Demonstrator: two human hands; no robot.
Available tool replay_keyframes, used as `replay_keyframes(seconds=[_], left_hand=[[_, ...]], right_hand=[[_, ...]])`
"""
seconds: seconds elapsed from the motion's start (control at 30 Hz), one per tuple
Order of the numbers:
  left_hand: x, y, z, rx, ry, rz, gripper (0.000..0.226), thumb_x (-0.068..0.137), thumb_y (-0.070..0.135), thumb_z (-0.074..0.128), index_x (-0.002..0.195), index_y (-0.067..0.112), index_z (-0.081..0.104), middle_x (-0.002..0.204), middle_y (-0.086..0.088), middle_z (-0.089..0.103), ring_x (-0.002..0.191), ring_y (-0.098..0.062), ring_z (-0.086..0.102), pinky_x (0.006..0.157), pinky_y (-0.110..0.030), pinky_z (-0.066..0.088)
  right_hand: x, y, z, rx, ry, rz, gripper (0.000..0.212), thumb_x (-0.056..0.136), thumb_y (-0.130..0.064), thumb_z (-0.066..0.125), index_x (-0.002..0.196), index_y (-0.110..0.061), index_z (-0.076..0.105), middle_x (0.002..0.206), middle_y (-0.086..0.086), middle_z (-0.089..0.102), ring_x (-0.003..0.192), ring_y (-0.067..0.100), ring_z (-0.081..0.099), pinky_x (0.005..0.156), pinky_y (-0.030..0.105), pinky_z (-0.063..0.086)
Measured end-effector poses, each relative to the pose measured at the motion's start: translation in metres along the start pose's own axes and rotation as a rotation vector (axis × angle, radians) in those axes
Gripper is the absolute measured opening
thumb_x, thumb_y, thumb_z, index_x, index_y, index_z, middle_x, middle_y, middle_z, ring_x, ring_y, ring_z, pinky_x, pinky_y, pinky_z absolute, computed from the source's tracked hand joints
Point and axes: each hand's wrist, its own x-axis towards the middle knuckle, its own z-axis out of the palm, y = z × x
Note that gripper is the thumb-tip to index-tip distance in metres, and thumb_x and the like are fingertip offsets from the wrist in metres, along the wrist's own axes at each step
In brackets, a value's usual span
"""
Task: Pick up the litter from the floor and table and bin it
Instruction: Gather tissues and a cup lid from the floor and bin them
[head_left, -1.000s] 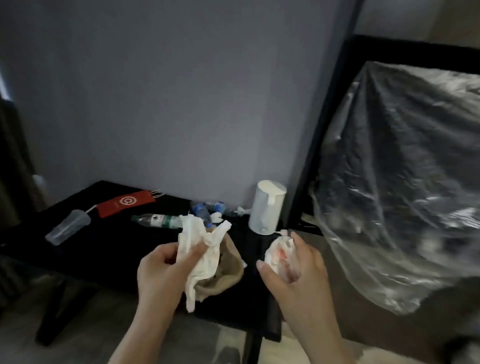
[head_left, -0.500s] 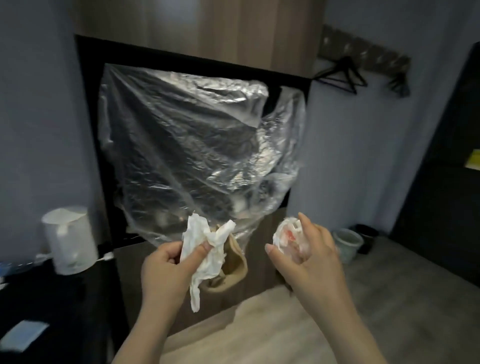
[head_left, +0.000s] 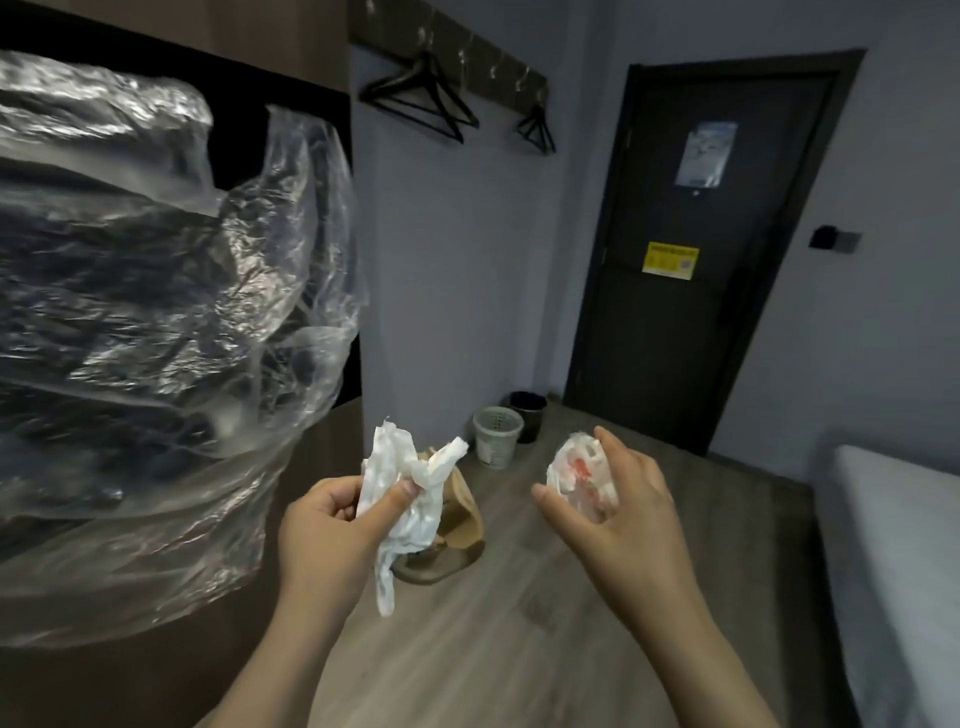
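Observation:
My left hand grips a crumpled white tissue together with a brown paper bag that hangs behind it. My right hand holds a balled white wrapper with red marks in its fingers. Both hands are raised over the wooden floor. Further off, a white perforated bin stands on the floor by the wall, with a black bin right behind it.
A large clear plastic sheet covers dark things on the left. A dark door is straight ahead, with hangers on a wall rack. A white bed edge is at the right.
The view has swung right, away from the black table, to the floor, the bins and the door. Both hands keep the same litter.

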Motion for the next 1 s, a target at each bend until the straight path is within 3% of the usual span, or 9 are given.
replay_keyframes(seconds=[0.07,0.17,0.27,0.47,0.67,0.77,1.0], left_hand=[[0.026,-0.013,0.017,-0.033,-0.043,-0.023,0.036,0.056,0.045,0.087,0.072,0.016,0.074,0.076,-0.008,0.071,0.065,-0.02,0.065,0.057,-0.035,0.05],[0.071,-0.028,0.038,-0.031,-0.099,-0.017,0.034,0.061,0.047,0.08,0.067,0.015,0.072,0.061,-0.006,0.065,0.054,-0.012,0.056,0.051,-0.028,0.042],[0.124,-0.039,0.053,-0.065,-0.171,-0.025,0.025,0.072,0.036,0.079,0.067,0.013,0.072,0.067,-0.018,0.067,0.057,-0.017,0.058,0.056,-0.032,0.044],[0.228,-0.067,0.083,-0.068,-0.26,-0.061,0.021,0.078,0.03,0.076,0.066,0.013,0.071,0.059,-0.012,0.065,0.054,-0.016,0.057,0.053,-0.029,0.042],[0.299,-0.112,0.127,-0.053,-0.328,-0.119,0.035,0.077,0.034,0.078,0.066,0.002,0.068,0.064,-0.024,0.062,0.057,-0.022,0.051,0.057,-0.033,0.037],[0.334,-0.132,0.161,-0.02,-0.347,-0.14,0.052,0.07,0.045,0.08,0.069,-0.004,0.063,0.059,-0.014,0.057,0.055,-0.019,0.047,0.057,-0.031,0.034],[0.423,-0.166,0.264,0.06,-0.291,-0.146,0.032,0.074,0.037,0.078,0.061,0.009,0.069,0.052,-0.001,0.06,0.045,-0.006,0.051,0.042,-0.017,0.036]], right_hand=[[0.019,0.012,0.009,-0.015,0.019,0.025,0.085,0.068,-0.064,0.063,0.144,-0.038,0.033,0.121,-0.026,0.032,0.122,0.008,0.04,0.091,0.026,0.039],[0.054,0.028,0.03,-0.044,0.043,0.057,0.086,0.068,-0.065,0.062,0.144,-0.04,0.032,0.121,-0.027,0.031,0.122,0.007,0.039,0.093,0.028,0.041],[0.093,0.038,0.057,-0.073,0.06,0.087,0.087,0.068,-0.066,0.062,0.144,-0.04,0.03,0.12,-0.027,0.029,0.123,0.007,0.039,0.093,0.028,0.041],[0.171,0.055,0.106,-0.099,0.088,0.176,0.09,0.066,-0.067,0.062,0.145,-0.04,0.029,0.12,-0.027,0.029,0.123,0.007,0.038,0.091,0.026,0.039],[0.237,0.097,0.135,-0.12,0.087,0.249,0.089,0.067,-0.066,0.064,0.145,-0.039,0.03,0.119,-0.026,0.03,0.124,0.008,0.04,0.092,0.025,0.04],[0.276,0.13,0.144,-0.141,0.099,0.279,0.09,0.067,-0.065,0.065,0.145,-0.039,0.03,0.119,-0.027,0.029,0.125,0.011,0.041,0.098,0.033,0.045],[0.394,0.217,0.154,-0.106,0.091,0.289,0.089,0.066,-0.064,0.066,0.145,-0.037,0.033,0.124,-0.02,0.035,0.123,0.013,0.043,0.099,0.038,0.046]])
